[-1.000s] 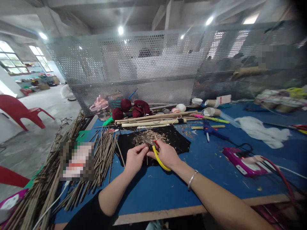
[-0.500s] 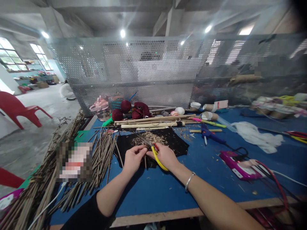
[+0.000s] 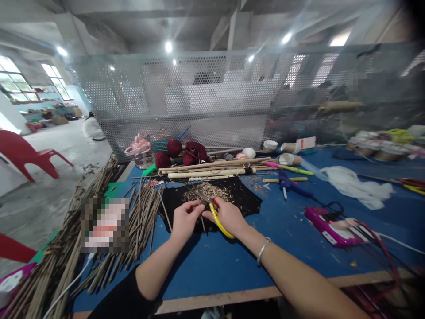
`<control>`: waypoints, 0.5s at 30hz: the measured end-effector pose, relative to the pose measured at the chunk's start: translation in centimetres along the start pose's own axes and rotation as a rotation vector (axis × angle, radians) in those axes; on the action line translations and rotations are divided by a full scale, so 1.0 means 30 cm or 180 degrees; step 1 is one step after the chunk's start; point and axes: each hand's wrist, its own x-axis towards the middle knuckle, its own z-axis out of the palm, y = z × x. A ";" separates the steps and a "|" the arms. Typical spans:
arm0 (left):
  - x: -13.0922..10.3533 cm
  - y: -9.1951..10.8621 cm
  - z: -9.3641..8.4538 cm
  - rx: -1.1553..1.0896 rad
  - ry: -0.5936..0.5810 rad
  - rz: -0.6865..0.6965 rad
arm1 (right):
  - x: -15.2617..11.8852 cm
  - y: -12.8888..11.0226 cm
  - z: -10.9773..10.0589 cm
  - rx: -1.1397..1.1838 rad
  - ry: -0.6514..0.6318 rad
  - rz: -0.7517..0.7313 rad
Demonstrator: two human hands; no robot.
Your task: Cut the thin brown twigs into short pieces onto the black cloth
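My right hand (image 3: 229,215) is wrapped round a pair of scissors with yellow and red handles (image 3: 217,219); the blades point away to the upper left, over a pile of small cut stick pieces (image 3: 212,191). Beside it, my left hand (image 3: 186,218) is closed in a pinch, its fingertips close to the blades. A thin stick (image 3: 203,225) shows just below the fingertips, its upper part hidden by them. Under both hands lies a black cloth (image 3: 245,195) that carries the pile. Left of it are many thin dry sticks (image 3: 142,217).
Blue table (image 3: 265,270). A blue glue gun (image 3: 292,186) and a purple power strip (image 3: 332,228) lie to the right. Longer rods (image 3: 212,170) and dark red balls (image 3: 162,159) sit behind the cloth. A bundle of branches (image 3: 56,261) runs along the left edge.
The hands and scissors keep almost the same place. The thin stick's lower end has tilted slightly to the right. The camera view has shifted a little.
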 end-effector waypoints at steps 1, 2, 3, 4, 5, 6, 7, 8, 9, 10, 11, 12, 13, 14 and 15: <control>0.000 -0.001 -0.001 -0.0035 -0.0031 -0.0005 | 0.001 0.000 0.000 0.0046 0.0014 0.0016; 0.001 -0.004 -0.003 -0.0076 -0.0096 -0.0017 | 0.002 0.000 -0.001 0.0087 0.0042 0.0030; 0.002 -0.007 -0.004 -0.0109 -0.0176 -0.0039 | 0.004 0.001 -0.001 0.0119 0.0069 0.0044; 0.003 -0.011 -0.005 -0.0127 -0.0255 -0.0069 | 0.005 0.002 -0.001 0.0139 0.0091 0.0056; 0.005 -0.015 -0.005 -0.0134 -0.0321 -0.0106 | 0.007 0.003 0.000 0.0148 0.0106 0.0070; 0.007 -0.019 -0.005 -0.0139 -0.0360 -0.0141 | 0.007 0.004 0.000 0.0150 0.0113 0.0080; 0.009 -0.023 -0.004 -0.0150 -0.0374 -0.0162 | 0.008 0.005 0.001 0.0149 0.0111 0.0082; 0.010 -0.026 -0.003 -0.0170 -0.0369 -0.0169 | 0.007 0.006 0.001 0.0137 0.0105 0.0082; 0.012 -0.029 -0.002 -0.0195 -0.0359 -0.0164 | 0.006 0.007 0.001 0.0116 0.0098 0.0073; 0.012 -0.031 -0.001 -0.0215 -0.0349 -0.0146 | 0.005 0.006 0.001 0.0097 0.0091 0.0055; 0.012 -0.032 -0.001 -0.0218 -0.0338 -0.0120 | 0.003 0.005 0.000 0.0087 0.0082 0.0028; 0.012 -0.032 0.000 -0.0200 -0.0331 -0.0084 | 0.001 0.003 0.000 0.0091 0.0078 -0.0010; 0.011 -0.032 0.000 -0.0165 -0.0327 -0.0047 | 0.000 0.001 -0.001 0.0104 0.0084 -0.0054; 0.010 -0.030 0.000 -0.0124 -0.0322 -0.0014 | -0.001 -0.001 -0.002 0.0119 0.0101 -0.0096; 0.008 -0.029 0.000 -0.0083 -0.0317 0.0011 | -0.002 -0.004 -0.002 0.0129 0.0122 -0.0130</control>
